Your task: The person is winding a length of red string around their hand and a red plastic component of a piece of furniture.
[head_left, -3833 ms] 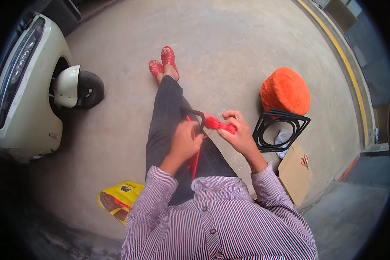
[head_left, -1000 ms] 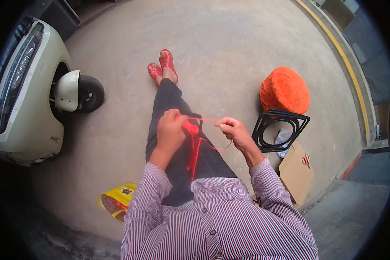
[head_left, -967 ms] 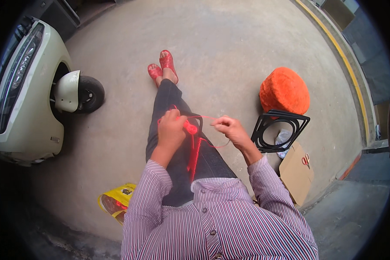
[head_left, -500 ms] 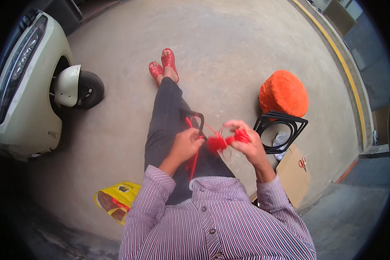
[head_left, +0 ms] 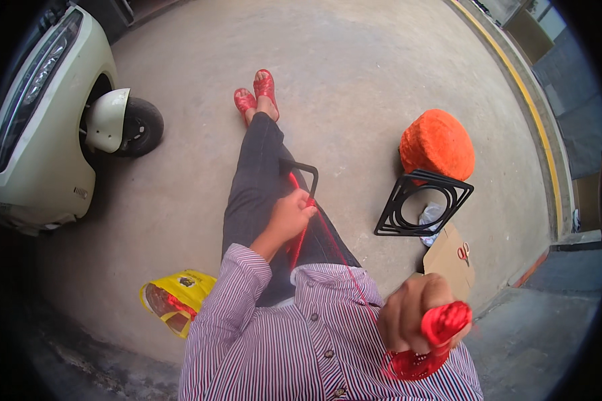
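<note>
A black metal frame (head_left: 315, 175) rests on my thighs, with red cord (head_left: 298, 248) running along part of it. My left hand (head_left: 289, 217) is closed in a pinch at the near end of its bent bar, with a bit of red cord between thumb and fingers. From there a thin red strand (head_left: 341, 252) stretches across my lap and shirt to my right hand (head_left: 408, 311). That hand is raised in front of the right side of my chest, its fingers wrapped round a bundle of red cord (head_left: 448, 322).
To the right stand an orange plush stool (head_left: 437, 146) and a black frame with rings (head_left: 389, 212), with a crumpled plastic bag (head_left: 432, 215) beside it. Red-handled scissors (head_left: 463, 252) lie on cardboard (head_left: 443, 257). A yellow bag (head_left: 192, 286) sits at my left; a pale vehicle (head_left: 60, 134) is farther left.
My right hand has pulled back toward my chest and to the right with the red cord bundle, drawing the strand out long. My left hand stays at the frame.
</note>
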`<state>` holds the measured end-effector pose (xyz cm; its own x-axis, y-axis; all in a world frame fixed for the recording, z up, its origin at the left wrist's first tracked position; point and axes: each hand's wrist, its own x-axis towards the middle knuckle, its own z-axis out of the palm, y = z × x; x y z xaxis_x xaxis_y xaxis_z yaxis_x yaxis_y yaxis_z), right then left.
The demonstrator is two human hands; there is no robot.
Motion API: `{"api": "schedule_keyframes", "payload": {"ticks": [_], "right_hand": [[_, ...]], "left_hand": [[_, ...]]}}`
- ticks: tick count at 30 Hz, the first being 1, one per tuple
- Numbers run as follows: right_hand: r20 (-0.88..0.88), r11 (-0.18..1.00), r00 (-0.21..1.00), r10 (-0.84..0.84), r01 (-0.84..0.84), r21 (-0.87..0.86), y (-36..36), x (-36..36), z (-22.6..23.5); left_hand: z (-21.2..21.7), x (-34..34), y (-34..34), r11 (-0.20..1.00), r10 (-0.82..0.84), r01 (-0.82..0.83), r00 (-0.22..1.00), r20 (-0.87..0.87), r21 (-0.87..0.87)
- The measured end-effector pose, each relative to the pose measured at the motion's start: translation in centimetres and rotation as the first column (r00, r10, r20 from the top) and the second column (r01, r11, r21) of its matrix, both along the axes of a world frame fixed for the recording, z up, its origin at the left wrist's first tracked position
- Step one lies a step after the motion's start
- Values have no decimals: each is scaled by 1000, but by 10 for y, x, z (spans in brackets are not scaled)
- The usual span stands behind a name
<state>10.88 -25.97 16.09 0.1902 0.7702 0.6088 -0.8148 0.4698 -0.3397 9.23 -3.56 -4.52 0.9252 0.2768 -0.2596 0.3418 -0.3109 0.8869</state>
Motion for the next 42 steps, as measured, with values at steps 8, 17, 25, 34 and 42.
{"api": "schedule_keyframes", "payload": {"ticks": [8, 17, 25, 34, 42], "right_hand": [[976, 305, 202, -77, 937, -170, 12, 79, -47], [921, 168, 382, 74, 906, -389, 86, 98, -187], [985, 244, -129, -114, 958, 153, 64, 79, -157], [233, 473, 804, -547, 526, -707, -44, 55, -82], [583, -8, 772, -254, 601, -799, -93, 37, -123]], "left_hand": [[25, 30, 18, 655, 464, -312, 885, 40, -688], [-12, 41, 21, 969, 140, -171, 975, 173, 178], [63, 31, 1, 701, 351, -266, 936, -5, -662], [31, 33, 14, 785, 225, -302, 952, -206, -541], [16, 28, 12, 587, 255, -405, 914, -315, -701]]}}
